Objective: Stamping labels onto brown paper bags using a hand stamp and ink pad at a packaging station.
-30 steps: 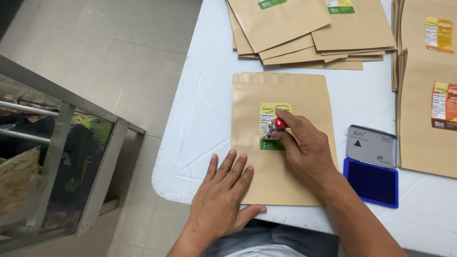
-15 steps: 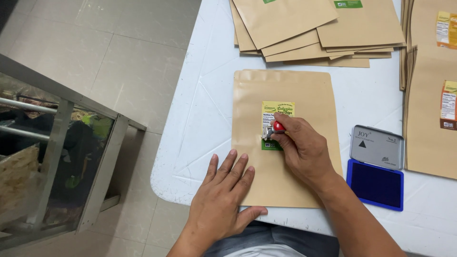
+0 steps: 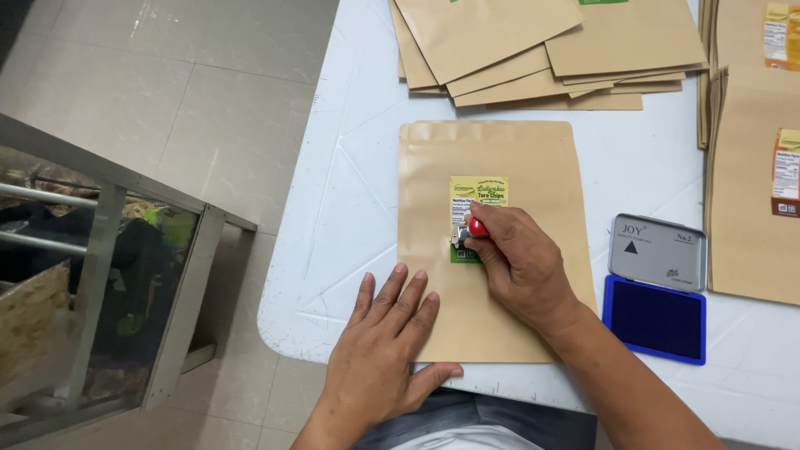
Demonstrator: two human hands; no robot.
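Right hand [image 3: 521, 267] fingers are pinching narrow round a small stamp [image 3: 473, 228] with a red top, pressing its metal end down onto the lower part of the yellow-green label [image 3: 477, 193] stuck mid-face on the brown pouch [image 3: 492, 250]; left hand [image 3: 385, 354] is lying flat, fingers spread wide, holding nothing, just pinning the pouch's lower left against the white table [image 3: 350, 200]. Pouch is lying flat at the table's near edge, right in front of the person. Open blue ink pad [image 3: 656, 319] with its grey lid [image 3: 657, 252] folded back is sitting just right of the pouch; loose pile of pouches [image 3: 542, 58] at the far side, more labelled pouches [image 3: 754, 183] at far right. Risks, as I judge them: stamp is tilting slightly under the fingers, so the print could be coming out partial or smeared; pouch could be sliding if the flat hand eases off; wet ink could be smudging under the wrist. Versus a second ago: stamp is sitting a touch lower-left on the label, left hand is holding the same spot, pouch is not shifting
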